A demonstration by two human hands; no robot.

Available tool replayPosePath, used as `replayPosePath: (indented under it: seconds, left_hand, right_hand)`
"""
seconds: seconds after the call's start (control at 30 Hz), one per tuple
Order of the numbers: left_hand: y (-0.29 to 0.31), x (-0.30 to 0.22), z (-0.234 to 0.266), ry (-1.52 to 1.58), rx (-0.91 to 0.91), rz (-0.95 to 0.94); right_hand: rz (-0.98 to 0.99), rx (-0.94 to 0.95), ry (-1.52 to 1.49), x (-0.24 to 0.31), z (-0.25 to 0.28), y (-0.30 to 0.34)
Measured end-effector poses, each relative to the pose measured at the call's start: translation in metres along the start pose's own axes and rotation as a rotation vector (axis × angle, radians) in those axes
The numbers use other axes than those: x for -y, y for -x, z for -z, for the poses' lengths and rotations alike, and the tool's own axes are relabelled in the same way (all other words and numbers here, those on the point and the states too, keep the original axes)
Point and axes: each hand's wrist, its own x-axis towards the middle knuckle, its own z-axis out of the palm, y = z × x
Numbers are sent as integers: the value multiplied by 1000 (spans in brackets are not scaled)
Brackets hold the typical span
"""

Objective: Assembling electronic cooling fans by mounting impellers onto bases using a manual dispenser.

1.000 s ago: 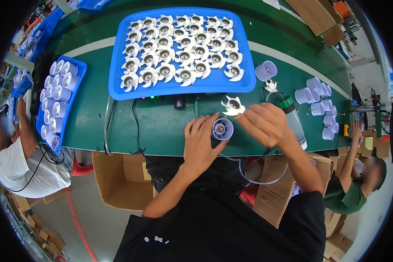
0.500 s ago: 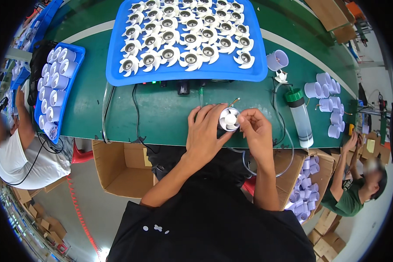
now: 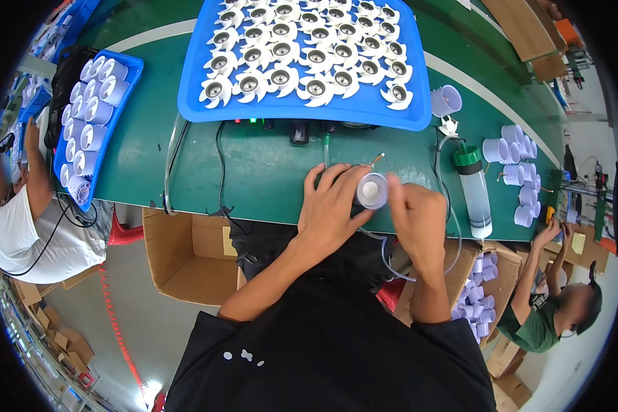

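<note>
My left hand (image 3: pixel 334 199) is wrapped round a pale lilac cup-shaped fan housing (image 3: pixel 382 200), its open end facing up. Inside it sits a white fan rotor (image 3: pixel 370 190); its hub shows, but the blades are smeared into a blur. A short, thin wire (image 3: pixel 377 159) sticks out past the housing's far side. My right hand (image 3: pixel 417 213) is close to the housing's right rim, its fingers bent and blurred by motion, so their grip cannot be made out. Beyond both hands, a blue tray (image 3: pixel 254 115) carries rows of white fan impellers (image 3: pixel 316 87).
A clear bottle (image 3: pixel 475 199) with a green cap lies at right, beside a looping tube (image 3: pixel 453 257). More lilac housings (image 3: pixel 496 150) stand farther right; others fill a blue tray (image 3: pixel 132 81) at left and a carton (image 3: pixel 505 285) below. Co-workers sit on both sides.
My right hand has moved off the rotor to the housing's right, its fingers more curled. The rotor blades, distinct before, are now blurred. My left hand keeps its hold. The whole view has shifted slightly.
</note>
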Motion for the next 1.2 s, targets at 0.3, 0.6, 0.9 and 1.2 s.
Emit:
replayPosePath:
  seconds: [0.3,0.6,0.9,1.2]
  left_hand:
    - [9,6,3,-12,-176,-94]
    - [36,9,76,232,-592,84]
    - [100,126,282,-372,-1186,594]
    - [118,202,340,-613,-1014,627]
  right_hand:
    - [-85,-174,-285,-10,-13,3]
    - [-44,-173,-154,-86,-62,32]
    - [-85,-159,-182,-72,-61,16]
    - [-87,-154,-202,-74,-60,20]
